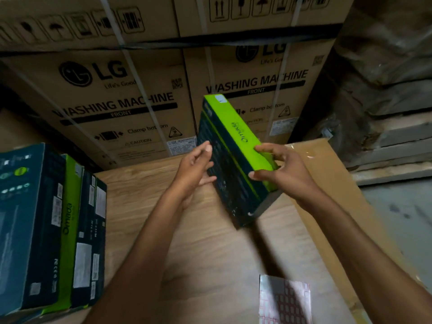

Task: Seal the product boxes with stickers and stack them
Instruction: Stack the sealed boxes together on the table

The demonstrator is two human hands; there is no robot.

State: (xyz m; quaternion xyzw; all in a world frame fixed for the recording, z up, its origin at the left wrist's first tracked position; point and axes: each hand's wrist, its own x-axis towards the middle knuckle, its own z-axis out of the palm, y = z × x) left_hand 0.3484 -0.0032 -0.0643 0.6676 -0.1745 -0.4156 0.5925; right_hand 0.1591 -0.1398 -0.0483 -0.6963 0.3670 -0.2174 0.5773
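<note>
Product box (224, 160) is held tilted over the table (210, 249), long axis pointing away from the person; right hand (280, 170) grips its green edge; left hand (194, 170), fingers straight, touches its dark face; stacked boxes (46, 230) lie left, nearer the left hand.

Room on the bench, and what hems it in

We see bare wood running down the middle of the bench (210, 249) to its near edge. Upright product boxes (46, 230) crowd the left edge, washing-machine cartons (121, 106) wall off the far edge, a sticker sheet (284, 302) lies near the near-right corner, and a tilted green-edged box (233, 146) fills the far middle.
</note>
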